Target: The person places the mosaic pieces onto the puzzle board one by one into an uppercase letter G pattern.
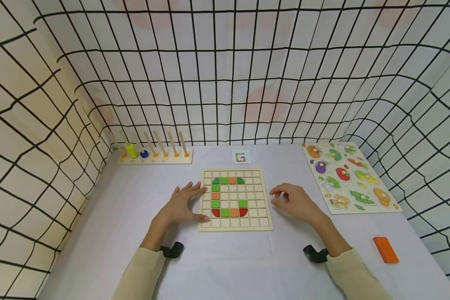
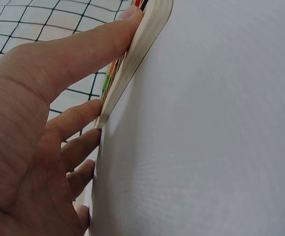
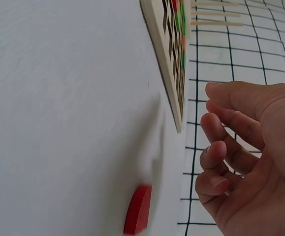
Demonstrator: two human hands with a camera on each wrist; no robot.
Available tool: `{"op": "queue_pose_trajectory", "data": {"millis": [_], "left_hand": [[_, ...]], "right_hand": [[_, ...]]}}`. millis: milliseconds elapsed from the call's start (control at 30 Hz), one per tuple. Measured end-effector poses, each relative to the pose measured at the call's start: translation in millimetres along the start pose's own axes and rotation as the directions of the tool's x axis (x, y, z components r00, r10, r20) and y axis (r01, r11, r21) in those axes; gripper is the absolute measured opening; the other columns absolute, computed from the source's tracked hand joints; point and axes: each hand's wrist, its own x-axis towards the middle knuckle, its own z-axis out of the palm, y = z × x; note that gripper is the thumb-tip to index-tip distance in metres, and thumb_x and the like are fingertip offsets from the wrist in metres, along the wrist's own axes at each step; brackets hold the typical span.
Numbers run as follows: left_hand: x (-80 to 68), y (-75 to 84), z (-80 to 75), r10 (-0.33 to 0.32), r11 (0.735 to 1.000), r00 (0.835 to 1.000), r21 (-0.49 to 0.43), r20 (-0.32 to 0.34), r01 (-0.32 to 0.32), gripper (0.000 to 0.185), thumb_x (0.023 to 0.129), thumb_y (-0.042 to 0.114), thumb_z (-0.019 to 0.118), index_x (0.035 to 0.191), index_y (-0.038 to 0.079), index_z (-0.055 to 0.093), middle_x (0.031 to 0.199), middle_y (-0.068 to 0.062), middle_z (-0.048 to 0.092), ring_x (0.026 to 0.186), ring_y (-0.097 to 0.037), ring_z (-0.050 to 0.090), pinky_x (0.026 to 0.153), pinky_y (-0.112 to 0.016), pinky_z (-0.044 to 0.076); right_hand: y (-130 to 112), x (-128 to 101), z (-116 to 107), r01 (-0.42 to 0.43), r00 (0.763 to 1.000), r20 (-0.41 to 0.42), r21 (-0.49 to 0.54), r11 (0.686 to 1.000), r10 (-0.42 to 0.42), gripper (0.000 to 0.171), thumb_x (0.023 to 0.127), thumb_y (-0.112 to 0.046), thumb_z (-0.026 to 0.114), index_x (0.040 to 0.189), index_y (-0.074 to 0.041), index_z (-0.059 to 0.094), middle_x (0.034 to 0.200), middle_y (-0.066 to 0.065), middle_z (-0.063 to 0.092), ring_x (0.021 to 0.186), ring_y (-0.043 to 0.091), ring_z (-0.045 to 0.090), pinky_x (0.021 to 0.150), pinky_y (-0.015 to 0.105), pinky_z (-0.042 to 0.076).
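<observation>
A square wooden grid board (image 1: 235, 228) lies before me, with green, orange and red pieces set in a G-like outline, two corner pieces in red. My left hand (image 1: 181, 206) rests at the board's left side, fingers spread along the edge. In the left wrist view its thumb (image 2: 103, 42) lies on the board's rim. Just right of the board, my right hand (image 1: 294, 202) hovers with loosely bent fingers and nothing between them. A red piece with a curved edge (image 3: 138, 211) shows on the cloth in the right wrist view; the head view does not show it.
A small pattern card (image 1: 241, 156) lies behind the board. At the back left stands a peg rack (image 1: 165, 161) with yellow-green and blue rings. A vegetable puzzle board (image 1: 352, 179) lies right, an orange block (image 1: 386, 250) nearer me. Black wire mesh (image 1: 232, 83) encloses the table.
</observation>
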Motion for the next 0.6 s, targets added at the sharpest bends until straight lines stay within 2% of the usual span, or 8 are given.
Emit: {"op": "queue_pose_trajectory", "data": {"millis": [300, 467, 600], "left_hand": [[-9.2, -9.5, -4.3, -0.025, 1.0, 0.999, -0.001, -0.037, 0.025, 0.098, 0.061, 0.062, 0.082, 0.145, 0.027, 0.047, 0.158, 0.0, 0.034, 0.151, -0.029, 0.018, 0.119, -0.061, 0.003], [-6.3, -6.2, -2.5, -0.016, 1.0, 1.0, -0.017, -0.017, 0.016, 0.099, 0.061, 0.063, 0.081, 0.146, 0.028, 0.045, 0.158, 0.001, 0.032, 0.151, -0.027, 0.016, 0.12, -0.059, 0.002], [-0.9, -2.3, 1.5, -0.002, 1.0, 1.0, -0.018, -0.012, 0.002, 0.099, 0.061, 0.065, 0.08, 0.146, 0.028, 0.046, 0.158, 0.001, 0.032, 0.151, -0.027, 0.016, 0.12, -0.06, 0.002]], "right_hand": [[20, -7, -6, -0.007, 1.0, 0.003, 0.013, 1.0, 0.007, 0.02, 0.087, -0.023, 0.073, 0.106, -0.017, 0.07, 0.089, -0.005, 0.062, 0.066, 0.012, 0.049, 0.053, 0.022, 0.042], [35, -21, -13, -0.067, 0.998, -0.006, -0.02, 0.998, 0.067, 0.02, 0.086, -0.025, 0.074, 0.105, -0.019, 0.07, 0.089, -0.005, 0.062, 0.067, 0.012, 0.049, 0.054, 0.022, 0.041], [47, -34, -21, -0.1, 0.995, -0.005, -0.018, 0.995, 0.1, 0.021, 0.087, -0.025, 0.073, 0.106, -0.019, 0.069, 0.09, -0.004, 0.062, 0.062, 0.011, 0.05, 0.05, 0.022, 0.043]]}}
